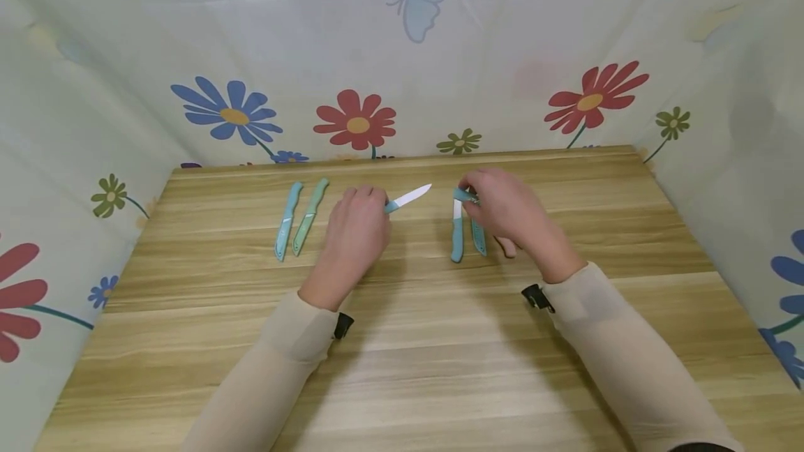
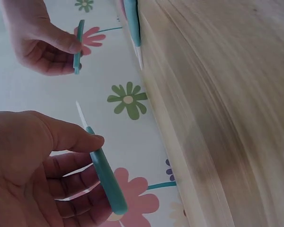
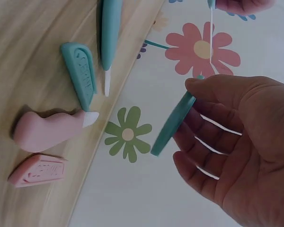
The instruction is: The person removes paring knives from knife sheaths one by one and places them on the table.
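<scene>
My left hand (image 1: pixel 358 229) grips a paring knife (image 2: pixel 107 182) by its teal handle. Its bare white blade (image 1: pixel 413 197) points right, toward the other hand. My right hand (image 1: pixel 505 204) pinches a teal blade sheath (image 3: pixel 174 124) between thumb and fingers, raised over the table. Sheath and blade tip are apart. Below the right hand lie a second teal knife (image 1: pixel 457 239) with its white blade bare, another teal sheath (image 3: pixel 79 71), a pink knife (image 3: pixel 49 130) and a pink sheath (image 3: pixel 38 171). In the head view the right hand hides much of the pink pieces.
Left of the left hand, a light blue sheathed knife (image 1: pixel 288 222) and a green sheathed knife (image 1: pixel 310 217) lie side by side. The wooden table (image 1: pixel 402 368) ends at a white curtain (image 1: pixel 283 40) printed with flowers, which also hangs along both sides.
</scene>
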A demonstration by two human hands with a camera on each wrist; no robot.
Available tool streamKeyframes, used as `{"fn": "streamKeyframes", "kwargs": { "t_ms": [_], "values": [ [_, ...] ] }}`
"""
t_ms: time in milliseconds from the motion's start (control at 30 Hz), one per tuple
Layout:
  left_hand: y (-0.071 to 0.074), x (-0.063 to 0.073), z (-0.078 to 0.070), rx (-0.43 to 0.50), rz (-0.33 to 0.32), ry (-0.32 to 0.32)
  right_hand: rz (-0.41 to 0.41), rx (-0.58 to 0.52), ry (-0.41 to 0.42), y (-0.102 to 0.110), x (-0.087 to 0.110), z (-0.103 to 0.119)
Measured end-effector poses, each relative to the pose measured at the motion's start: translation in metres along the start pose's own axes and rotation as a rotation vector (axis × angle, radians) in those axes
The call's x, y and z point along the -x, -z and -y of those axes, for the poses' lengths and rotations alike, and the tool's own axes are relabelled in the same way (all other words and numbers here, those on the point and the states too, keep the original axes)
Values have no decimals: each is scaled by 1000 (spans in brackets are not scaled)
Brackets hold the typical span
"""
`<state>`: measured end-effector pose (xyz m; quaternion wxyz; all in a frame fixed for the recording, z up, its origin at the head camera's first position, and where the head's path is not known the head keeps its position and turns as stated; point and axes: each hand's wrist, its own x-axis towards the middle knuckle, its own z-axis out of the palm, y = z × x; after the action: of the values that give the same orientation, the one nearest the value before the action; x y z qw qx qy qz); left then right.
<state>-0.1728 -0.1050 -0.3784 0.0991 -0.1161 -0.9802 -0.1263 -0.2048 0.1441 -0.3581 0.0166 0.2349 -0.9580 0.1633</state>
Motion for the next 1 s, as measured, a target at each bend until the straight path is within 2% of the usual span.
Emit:
{"fn": "streamKeyframes", "kwargs": {
  "t_ms": [267, 567, 767, 1000],
  "values": [
    [-3, -12, -5, 146, 98, 113, 129, -48, -109, -1, -14, 3],
    [-12, -19, -12, 331, 227, 201, 210, -160, -182, -18, -25, 14],
    [-21, -22, -17, 380, 297, 232, 233, -194, -257, -26, -26, 25],
    [-32, -22, -28, 372, 327, 261, 253, -195, -342, -41, -33, 34]
  ]
}}
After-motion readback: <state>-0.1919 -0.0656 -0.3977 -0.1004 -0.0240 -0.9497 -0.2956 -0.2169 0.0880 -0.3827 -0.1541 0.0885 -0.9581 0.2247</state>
